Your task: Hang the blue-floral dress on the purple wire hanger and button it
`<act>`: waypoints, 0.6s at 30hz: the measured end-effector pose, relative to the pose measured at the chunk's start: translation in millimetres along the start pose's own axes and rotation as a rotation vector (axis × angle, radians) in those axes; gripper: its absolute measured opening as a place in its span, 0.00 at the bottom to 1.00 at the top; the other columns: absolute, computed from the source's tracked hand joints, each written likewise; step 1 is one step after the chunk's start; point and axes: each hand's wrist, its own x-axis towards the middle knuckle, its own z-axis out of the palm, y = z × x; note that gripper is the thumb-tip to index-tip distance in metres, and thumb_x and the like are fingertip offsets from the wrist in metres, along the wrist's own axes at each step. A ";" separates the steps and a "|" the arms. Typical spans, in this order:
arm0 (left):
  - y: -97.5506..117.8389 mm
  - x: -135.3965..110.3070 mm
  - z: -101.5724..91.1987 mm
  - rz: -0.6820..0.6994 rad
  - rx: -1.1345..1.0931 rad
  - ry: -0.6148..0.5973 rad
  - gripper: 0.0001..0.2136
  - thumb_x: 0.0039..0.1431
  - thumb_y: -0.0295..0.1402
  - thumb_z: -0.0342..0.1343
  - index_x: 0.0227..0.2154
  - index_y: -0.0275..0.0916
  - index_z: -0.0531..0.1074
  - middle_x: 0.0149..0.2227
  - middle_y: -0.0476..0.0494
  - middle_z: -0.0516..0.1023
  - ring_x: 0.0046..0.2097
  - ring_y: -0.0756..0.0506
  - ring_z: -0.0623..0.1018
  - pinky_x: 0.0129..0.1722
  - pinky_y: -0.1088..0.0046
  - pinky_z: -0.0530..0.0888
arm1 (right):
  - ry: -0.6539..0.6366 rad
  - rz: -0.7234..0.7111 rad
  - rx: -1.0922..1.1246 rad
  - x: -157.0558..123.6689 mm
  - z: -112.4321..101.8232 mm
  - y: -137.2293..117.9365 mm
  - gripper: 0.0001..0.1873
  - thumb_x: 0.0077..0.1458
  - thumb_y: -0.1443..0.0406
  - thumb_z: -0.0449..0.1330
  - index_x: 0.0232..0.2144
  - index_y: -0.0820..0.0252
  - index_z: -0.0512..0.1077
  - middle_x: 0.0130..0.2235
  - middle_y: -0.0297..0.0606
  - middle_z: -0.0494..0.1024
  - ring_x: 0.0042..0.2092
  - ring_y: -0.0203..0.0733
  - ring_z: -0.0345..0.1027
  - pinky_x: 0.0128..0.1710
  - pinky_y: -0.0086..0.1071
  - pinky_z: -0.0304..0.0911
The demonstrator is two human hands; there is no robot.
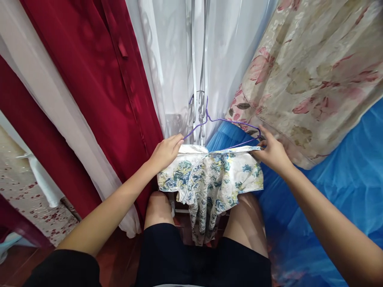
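A cream garment with a blue-green flower print [211, 181] hangs on a purple wire hanger [223, 121] in front of me, above my knees. My left hand [166, 152] is closed on the garment's left shoulder at the hanger's end. My right hand [271, 151] pinches the right shoulder where the hanger wire bends. The hanger's hook sits among white hanging straps [199, 71].
Clothes hang close on all sides: a dark red dress [98, 87] and white fabric [44, 87] at left, sheer white cloth [233, 44] behind, a beige flowered fabric [314, 75] and blue tulle [344, 179] at right. A dark wooden floor [119, 259] shows below.
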 end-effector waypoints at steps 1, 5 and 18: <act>0.0 -0.3 -1.9 -0.002 0.032 -0.006 0.15 0.74 0.39 0.39 0.46 0.42 0.71 0.39 0.43 0.76 0.39 0.42 0.77 0.37 0.69 0.69 | -0.010 -0.014 -0.011 1.9 0.2 -0.4 0.45 0.48 0.66 0.68 0.68 0.64 0.60 0.27 0.33 0.75 0.29 0.44 0.69 0.33 0.34 0.62; 1.6 0.7 -10.9 -0.015 0.285 -0.013 0.14 0.74 0.37 0.40 0.47 0.40 0.71 0.42 0.40 0.76 0.41 0.39 0.77 0.38 0.66 0.68 | 0.023 -0.027 -0.065 1.6 0.4 -6.2 0.23 0.49 0.66 0.66 0.49 0.64 0.76 0.27 0.35 0.75 0.30 0.43 0.69 0.33 0.34 0.60; 10.2 12.4 -6.0 0.019 0.451 -0.027 0.14 0.71 0.31 0.43 0.54 0.32 0.66 0.50 0.31 0.73 0.50 0.35 0.74 0.48 0.58 0.68 | -0.335 0.524 0.927 -25.3 -14.1 -61.7 0.23 0.40 0.44 0.69 0.21 0.58 0.75 0.19 0.38 0.74 0.19 0.43 0.64 0.20 0.34 0.59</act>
